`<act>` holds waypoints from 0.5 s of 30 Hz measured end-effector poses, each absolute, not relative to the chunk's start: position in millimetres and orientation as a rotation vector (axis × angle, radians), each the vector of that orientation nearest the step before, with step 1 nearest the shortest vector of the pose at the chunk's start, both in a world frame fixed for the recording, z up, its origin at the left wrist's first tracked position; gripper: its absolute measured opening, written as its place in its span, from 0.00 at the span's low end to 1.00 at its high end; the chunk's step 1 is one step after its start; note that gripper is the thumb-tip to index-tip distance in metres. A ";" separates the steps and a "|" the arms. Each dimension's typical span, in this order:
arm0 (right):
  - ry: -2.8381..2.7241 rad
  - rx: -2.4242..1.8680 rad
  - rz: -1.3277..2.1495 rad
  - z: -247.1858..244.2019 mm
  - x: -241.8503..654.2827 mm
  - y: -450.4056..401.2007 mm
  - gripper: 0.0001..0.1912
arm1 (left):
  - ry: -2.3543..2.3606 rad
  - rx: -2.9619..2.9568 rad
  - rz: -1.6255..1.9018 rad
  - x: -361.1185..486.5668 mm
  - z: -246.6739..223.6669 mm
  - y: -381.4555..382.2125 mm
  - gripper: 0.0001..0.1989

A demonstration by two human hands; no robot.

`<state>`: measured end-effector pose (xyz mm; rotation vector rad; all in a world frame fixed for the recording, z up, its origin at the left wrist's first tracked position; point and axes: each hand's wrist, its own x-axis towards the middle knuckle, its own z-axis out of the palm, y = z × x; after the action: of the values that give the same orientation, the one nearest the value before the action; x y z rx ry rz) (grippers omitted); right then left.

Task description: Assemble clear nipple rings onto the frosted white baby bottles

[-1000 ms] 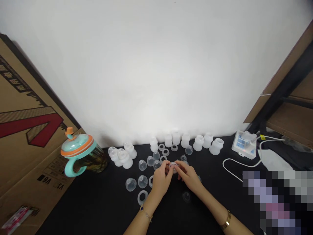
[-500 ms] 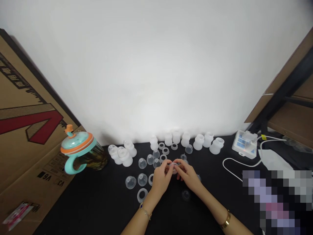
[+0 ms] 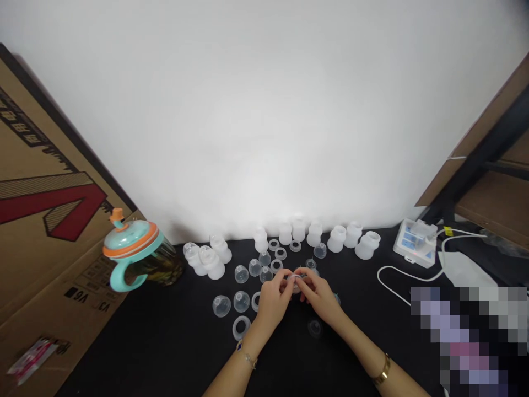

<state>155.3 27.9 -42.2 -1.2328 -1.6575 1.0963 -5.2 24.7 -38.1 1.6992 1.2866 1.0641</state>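
Note:
My left hand (image 3: 273, 295) and my right hand (image 3: 317, 291) meet over the black table, both closed on a small translucent bottle collar ring (image 3: 296, 277). Thumbs press at its top while the fingers curl beneath, hiding most of it. Whether a nipple sits in the ring I cannot tell. Left of my hands lie clear dome caps (image 3: 241, 301) and loose collar rings (image 3: 241, 328). A clear silicone nipple (image 3: 315, 328) lies below my right hand, and another nipple (image 3: 311, 264) is just behind it.
White baby bottles (image 3: 367, 245) stand along the wall; a group of capped bottles (image 3: 212, 263) is further left. A teal-lidded jug (image 3: 144, 256) stands by a cardboard box (image 3: 45, 220). At right are a power strip (image 3: 414, 242) and its white cable (image 3: 384, 281).
The view has shifted very slightly. Both hands keep their grip on the ring, with only a slight movement of the fingers.

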 end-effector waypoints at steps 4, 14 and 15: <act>-1.654 -1.230 1.095 -42.1 154.5 27.9 0.18 | 1.290 1.697 1.060 -5.3 -37.2 24.5 0.13; -1.680 -1.228 1.063 -39.8 154.6 26.9 0.17 | 1.309 1.719 1.054 -5.2 -35.7 23.5 0.14; -1.685 -1.228 1.058 -39.6 154.6 26.8 0.17 | 1.312 1.721 1.051 -5.1 -35.8 23.4 0.14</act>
<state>154.6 26.8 -39.6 -1.2275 -1.6848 1.0582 -5.1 23.4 -35.8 1.7207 1.3118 1.0514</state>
